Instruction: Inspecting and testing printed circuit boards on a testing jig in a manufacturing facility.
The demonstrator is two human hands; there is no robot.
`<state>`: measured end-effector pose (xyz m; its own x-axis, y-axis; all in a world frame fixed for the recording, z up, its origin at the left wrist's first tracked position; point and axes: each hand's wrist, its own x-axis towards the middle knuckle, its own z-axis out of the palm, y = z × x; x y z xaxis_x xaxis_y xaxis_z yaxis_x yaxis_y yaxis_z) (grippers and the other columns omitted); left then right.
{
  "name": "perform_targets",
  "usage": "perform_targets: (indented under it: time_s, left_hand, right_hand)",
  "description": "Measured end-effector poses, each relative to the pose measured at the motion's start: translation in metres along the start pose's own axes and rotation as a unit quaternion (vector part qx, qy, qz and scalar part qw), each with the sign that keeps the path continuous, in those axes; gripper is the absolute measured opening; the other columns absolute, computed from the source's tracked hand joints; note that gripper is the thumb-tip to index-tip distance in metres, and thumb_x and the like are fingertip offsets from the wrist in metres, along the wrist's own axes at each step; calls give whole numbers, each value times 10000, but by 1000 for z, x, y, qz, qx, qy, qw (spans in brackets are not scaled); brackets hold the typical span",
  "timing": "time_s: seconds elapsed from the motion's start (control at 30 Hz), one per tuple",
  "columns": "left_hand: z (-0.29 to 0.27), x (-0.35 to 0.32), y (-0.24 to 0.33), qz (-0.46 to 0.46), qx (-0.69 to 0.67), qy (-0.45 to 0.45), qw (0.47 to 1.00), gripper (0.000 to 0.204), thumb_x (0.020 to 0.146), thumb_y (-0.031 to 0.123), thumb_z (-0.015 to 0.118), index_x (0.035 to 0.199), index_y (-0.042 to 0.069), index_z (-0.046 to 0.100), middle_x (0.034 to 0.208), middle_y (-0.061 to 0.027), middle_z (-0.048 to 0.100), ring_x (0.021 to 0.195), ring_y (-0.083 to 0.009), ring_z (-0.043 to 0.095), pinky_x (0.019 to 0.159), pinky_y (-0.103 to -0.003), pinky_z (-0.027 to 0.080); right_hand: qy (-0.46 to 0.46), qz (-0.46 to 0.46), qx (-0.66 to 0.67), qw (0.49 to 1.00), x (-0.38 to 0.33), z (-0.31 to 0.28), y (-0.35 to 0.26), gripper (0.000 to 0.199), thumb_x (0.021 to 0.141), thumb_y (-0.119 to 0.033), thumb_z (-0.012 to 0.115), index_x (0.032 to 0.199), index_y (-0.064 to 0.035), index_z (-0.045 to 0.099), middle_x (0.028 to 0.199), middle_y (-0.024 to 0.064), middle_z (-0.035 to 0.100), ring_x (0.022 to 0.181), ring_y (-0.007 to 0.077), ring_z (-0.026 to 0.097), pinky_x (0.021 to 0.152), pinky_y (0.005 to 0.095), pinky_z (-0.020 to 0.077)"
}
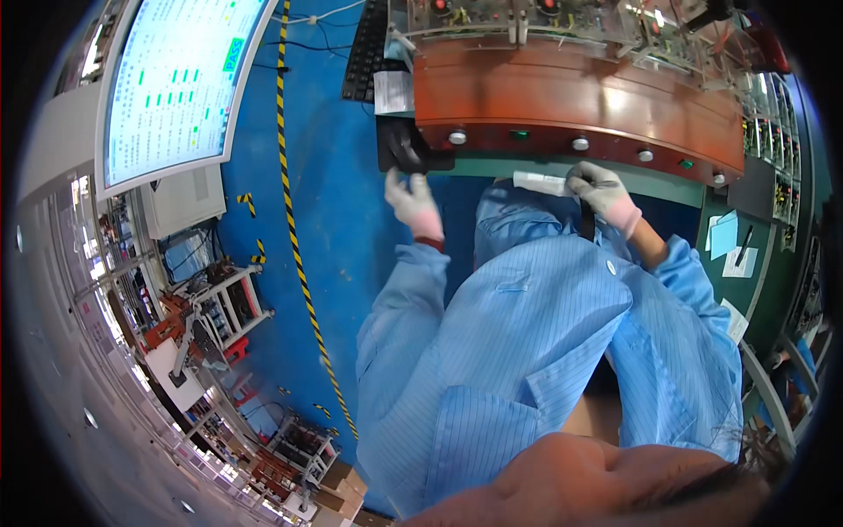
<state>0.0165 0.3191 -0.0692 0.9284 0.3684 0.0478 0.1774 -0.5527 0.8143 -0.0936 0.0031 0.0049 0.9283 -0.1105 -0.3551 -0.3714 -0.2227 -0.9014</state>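
Observation:
My left hand [414, 207], in a white glove with a pink cuff, is raised just below a black computer mouse [405, 146]. Its fingers are apart and hold nothing that I can see. My right hand [604, 195], gloved the same way, is closed on one end of a flat white strip-shaped piece [539, 183] with small print. The strip points left, over my lap, just in front of the bench edge. Its exact kind is too small to tell, and my fingers cover its right end.
A reddish-brown test fixture [571, 92] with silver and green buttons spans the bench ahead, with clear covers over circuit boards. A black keyboard [362, 53] lies at its left. The lit monitor [176, 83] stands far left. Papers and a pen [745, 244] lie at right.

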Motion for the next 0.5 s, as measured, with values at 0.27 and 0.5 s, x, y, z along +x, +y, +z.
perform_targets:
  time_s: [0.27,0.5]
  left_hand:
    - [-14,80,-59,-214,-103,-90,967,482,905,300,631,1279,7,555,1214,-186,595,1061,-309,599,960,-357,461]
    - [-19,93,-11,-148,87,-135,976,468,856,328,644,1211,22,626,1157,-152,640,1054,-304,585,945,-357,456]
  right_hand:
    - [11,147,-163,975,54,67,47,286,923,-257,550,1008,-5,656,893,115,674,724,256,579,702,334,472]
    - [210,124,-271,931,44,91,42,341,956,-295,546,1135,-19,637,954,132,692,740,266,620,701,315,490]
